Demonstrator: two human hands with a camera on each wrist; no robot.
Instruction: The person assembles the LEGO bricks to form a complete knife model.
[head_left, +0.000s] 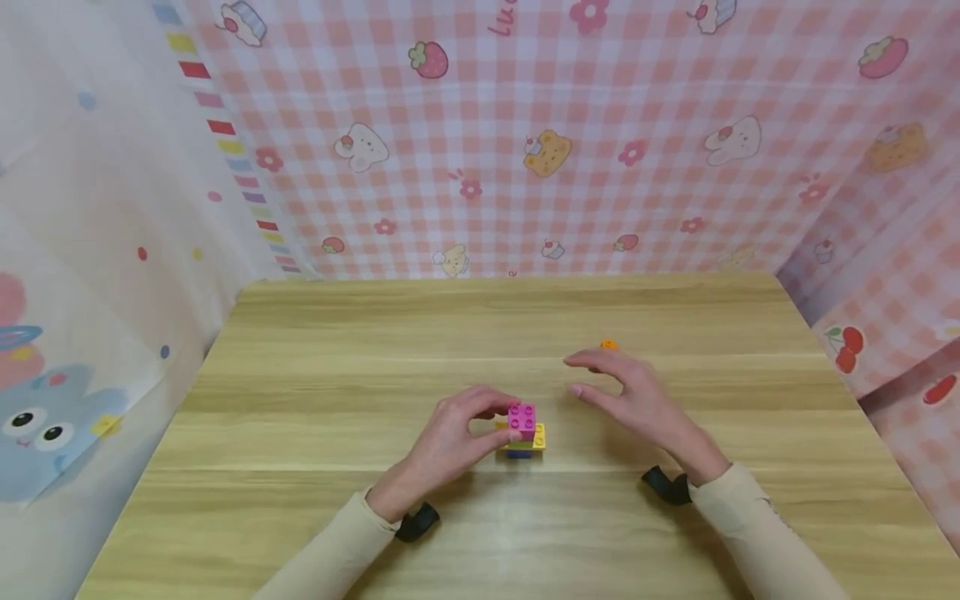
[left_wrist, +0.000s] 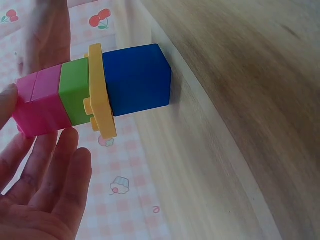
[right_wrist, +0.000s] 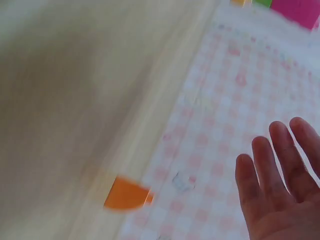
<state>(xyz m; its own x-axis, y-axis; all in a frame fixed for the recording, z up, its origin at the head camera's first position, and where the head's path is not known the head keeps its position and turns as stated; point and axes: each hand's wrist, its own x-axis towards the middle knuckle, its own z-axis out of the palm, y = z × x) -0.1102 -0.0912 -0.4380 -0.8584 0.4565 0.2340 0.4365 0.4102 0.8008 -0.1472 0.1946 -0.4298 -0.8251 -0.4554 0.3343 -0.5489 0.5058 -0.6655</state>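
A small tower of toy building bricks stands on the table: a blue brick [left_wrist: 137, 80] at the bottom, a yellow plate [left_wrist: 102, 95] wider than it, a green brick [left_wrist: 75, 91], and a pink brick [left_wrist: 45, 102] on top with studs showing. My left hand [head_left: 457, 433] pinches the pink brick between thumb and fingers, from its left side. To the right of the tower my right hand [head_left: 633, 400] hovers with fingers spread and nothing in its grasp. Beyond it lies an orange brick [right_wrist: 127, 194], mostly hidden behind that hand in the head view.
The wooden table [head_left: 360, 333] meets a pink checked cloth [head_left: 480, 125] at its back edge. A white patterned cloth [head_left: 112, 217] hangs at the left. Black straps [head_left: 666, 486] sit at both wrists.
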